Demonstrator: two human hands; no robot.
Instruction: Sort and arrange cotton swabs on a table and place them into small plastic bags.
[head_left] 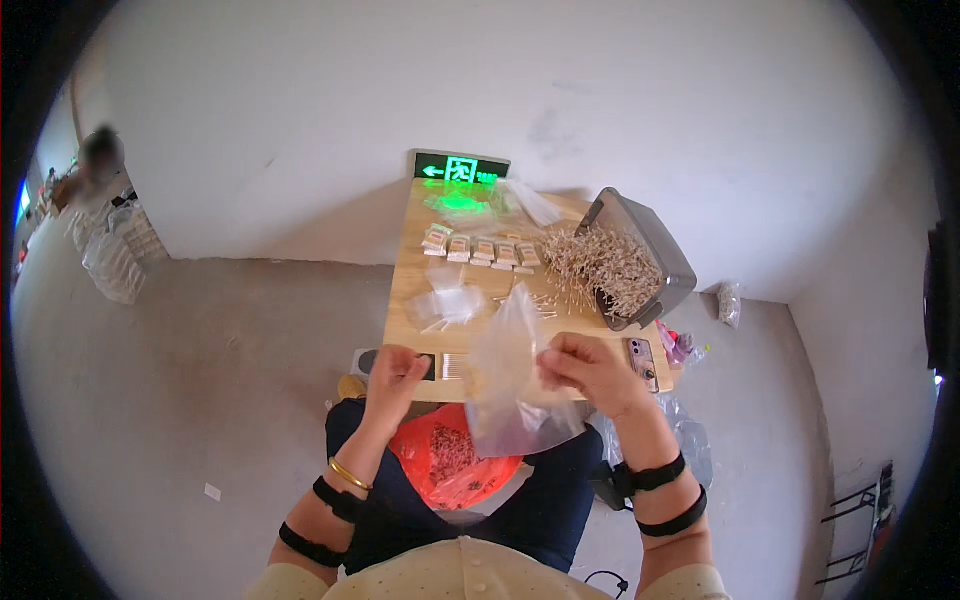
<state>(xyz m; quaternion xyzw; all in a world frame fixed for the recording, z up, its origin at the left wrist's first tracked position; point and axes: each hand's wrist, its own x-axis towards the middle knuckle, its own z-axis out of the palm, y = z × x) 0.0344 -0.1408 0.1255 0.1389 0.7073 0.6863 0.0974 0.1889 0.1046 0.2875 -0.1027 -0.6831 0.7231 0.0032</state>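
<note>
My right hand (587,371) pinches the edge of a large clear plastic bag (508,370), which hangs over the table's front edge. To the left, my left hand (396,380) has its fingers drawn together, and whatever may be in them is hidden. Beside it are a dark flat object (428,368) and a small row of cotton swabs (455,366). Small clear bags (447,304) lie beyond them. A row of small filled packs (484,250) stands farther back. Loose cotton swabs (620,268) spill from a tipped grey bin (662,255) at the right.
The wooden table (408,285) carries a lit green exit sign (461,168) at its back and a phone (642,362) at front right. A red plastic bag (440,465) with small bits inside sits between my legs. Far left, another person (98,175) is near white sacks (112,262).
</note>
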